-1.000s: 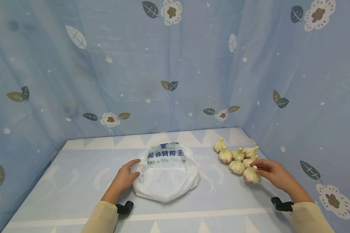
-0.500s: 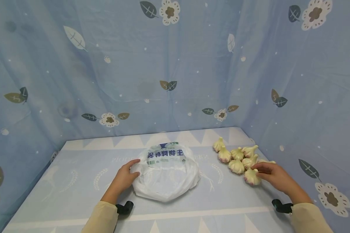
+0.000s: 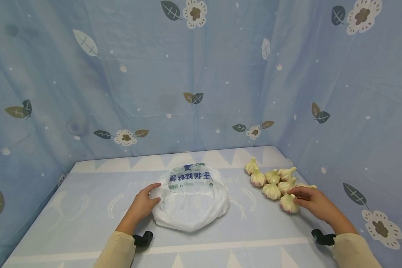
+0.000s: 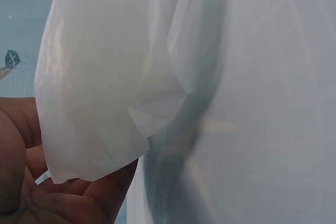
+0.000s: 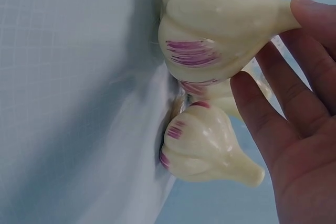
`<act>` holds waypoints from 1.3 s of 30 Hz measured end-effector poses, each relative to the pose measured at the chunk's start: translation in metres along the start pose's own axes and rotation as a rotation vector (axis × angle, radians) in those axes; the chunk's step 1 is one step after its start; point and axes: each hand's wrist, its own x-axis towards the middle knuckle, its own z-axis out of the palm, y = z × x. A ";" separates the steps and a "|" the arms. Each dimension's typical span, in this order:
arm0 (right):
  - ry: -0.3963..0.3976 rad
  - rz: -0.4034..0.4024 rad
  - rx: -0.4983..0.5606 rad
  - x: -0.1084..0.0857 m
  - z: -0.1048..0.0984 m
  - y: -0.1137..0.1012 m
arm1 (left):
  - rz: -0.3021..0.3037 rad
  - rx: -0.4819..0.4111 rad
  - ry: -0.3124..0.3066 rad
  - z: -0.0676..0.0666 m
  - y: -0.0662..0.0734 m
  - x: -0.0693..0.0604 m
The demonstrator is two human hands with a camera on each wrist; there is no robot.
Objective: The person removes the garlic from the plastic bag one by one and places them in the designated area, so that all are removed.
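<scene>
A white plastic bag [image 3: 191, 208] with a green and blue printed label lies on the table, its mouth spread out in a ring. My left hand [image 3: 144, 203] grips the bag's left edge; in the left wrist view, the white film [image 4: 94, 87] hangs between the thumb and fingers. On the right side, my right hand [image 3: 313, 201] pinches the neck of a garlic bulb [image 5: 220, 24], the nearest one of the group, close to the table surface. Several other garlic bulbs [image 3: 271, 191] lie clustered just behind it. One bulb is partly hidden by the hand.
The patterned light blue tablecloth [image 3: 87, 230] spans the table. A blue curtain with flowers and leaves [image 3: 147, 82] hangs behind the table and along both sides. Dark wrist mounts [image 3: 143, 239] sit by both sleeves.
My right hand and its garlic bulb have shifted only slightly, and a bulb behind the hand now shows more. The view has turned a little. My left hand and the bag stay put.
</scene>
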 end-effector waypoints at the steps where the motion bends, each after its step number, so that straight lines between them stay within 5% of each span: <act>1: -0.001 -0.003 0.003 0.000 0.000 0.000 | 0.000 0.000 0.001 0.000 0.000 0.000; 16: -0.056 -0.029 -0.052 0.004 0.002 -0.014 | -0.006 -0.006 -0.005 -0.002 0.002 -0.001; 29: -0.077 -0.139 -0.087 0.031 0.007 -0.045 | -0.035 -0.025 -0.010 -0.004 -0.001 -0.004; 39: -0.067 -0.271 -0.082 0.066 0.013 -0.082 | 0.058 0.040 0.017 -0.023 0.003 -0.005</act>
